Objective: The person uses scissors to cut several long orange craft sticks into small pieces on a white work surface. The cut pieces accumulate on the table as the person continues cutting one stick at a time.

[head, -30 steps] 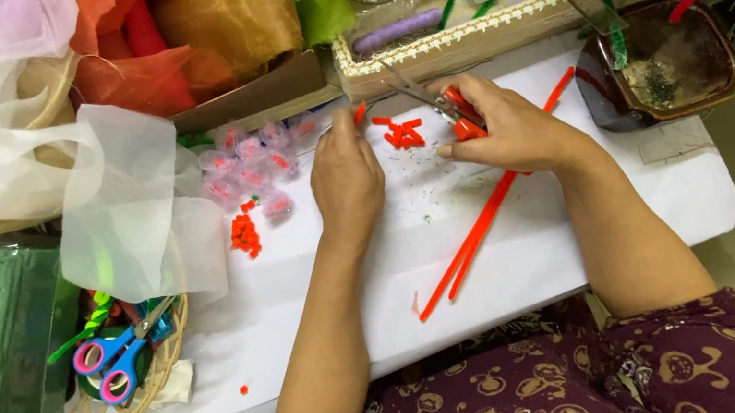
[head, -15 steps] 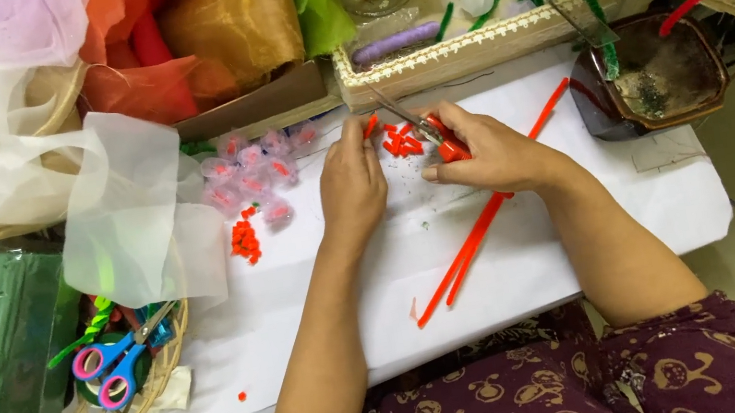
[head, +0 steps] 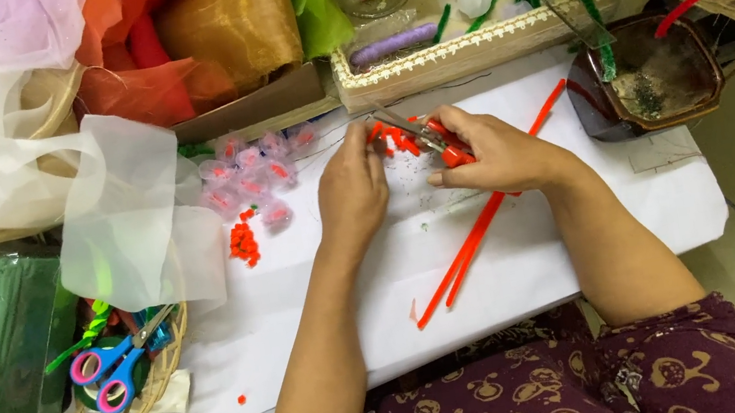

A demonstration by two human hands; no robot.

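Head view: right hand (head: 496, 156) gripping red-handled metal scissors (head: 420, 135), blades parted over white table (head: 585, 232). Left hand (head: 352, 189) pinching short orange tube piece (head: 374, 132) at blades. Snipping step underway; next needing tube steadied, blades closing squarely. Long orange tubes (head: 470, 244) lying under right wrist.

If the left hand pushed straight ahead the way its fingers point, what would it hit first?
The left hand points up the table; it would probably first meet the small orange cut pieces at its fingertips, then the lace-trimmed tray. Depth is uncertain.
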